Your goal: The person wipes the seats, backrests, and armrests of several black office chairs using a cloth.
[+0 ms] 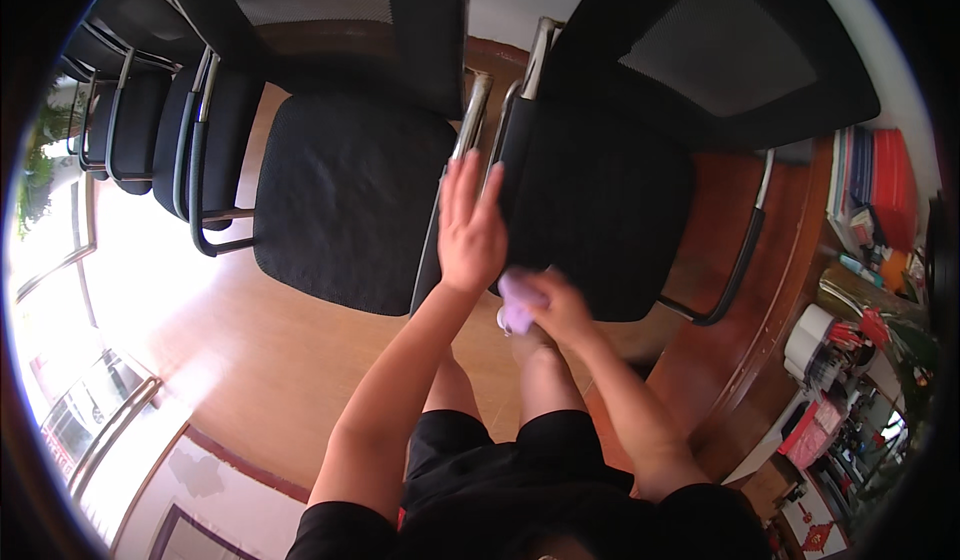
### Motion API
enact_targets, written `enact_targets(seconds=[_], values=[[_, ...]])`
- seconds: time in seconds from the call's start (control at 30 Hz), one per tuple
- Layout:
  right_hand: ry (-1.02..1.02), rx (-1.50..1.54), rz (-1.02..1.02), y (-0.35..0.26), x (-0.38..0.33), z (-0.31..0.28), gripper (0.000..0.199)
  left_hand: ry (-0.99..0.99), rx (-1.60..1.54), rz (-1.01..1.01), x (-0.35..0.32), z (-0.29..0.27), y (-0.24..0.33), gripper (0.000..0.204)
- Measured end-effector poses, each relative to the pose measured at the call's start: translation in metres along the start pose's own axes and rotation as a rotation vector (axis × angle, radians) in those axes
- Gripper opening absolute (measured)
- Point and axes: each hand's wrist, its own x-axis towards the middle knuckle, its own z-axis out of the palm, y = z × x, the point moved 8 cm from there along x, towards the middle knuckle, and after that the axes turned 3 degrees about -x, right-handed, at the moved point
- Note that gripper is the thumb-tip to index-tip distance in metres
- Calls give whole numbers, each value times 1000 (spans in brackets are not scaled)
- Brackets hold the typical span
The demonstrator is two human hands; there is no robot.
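Note:
Two black mesh-backed chairs stand side by side before me, a left chair and a right chair, their metal-and-black armrests close together. My left hand lies over these adjoining armrests, fingers stretched out and slightly spread; whether it touches them I cannot tell. In my right hand, closed and blurred by motion, is a light purple cloth. The cloth hangs near the front of the right chair's inner armrest, just below and right of my left hand.
More black chairs line up at the far left. A reddish-brown wooden cabinet runs along the right, with red folders and a white round container among clutter. A bright glass door with a metal handle is at the lower left.

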Motion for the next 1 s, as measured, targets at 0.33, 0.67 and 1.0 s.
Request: enact_targets(seconds=[0.33, 0.67, 1.0], values=[[478, -527, -255, -190, 192, -59, 35, -327, -666, -800, -137, -23, -103, 35], [150, -262, -119, -171, 56, 74, 41, -293, -702, -777, -166, -6, -126, 27], [286, -508, -286, -187, 68, 94, 43, -556, -505, -653, -140, -34, -153, 27]])
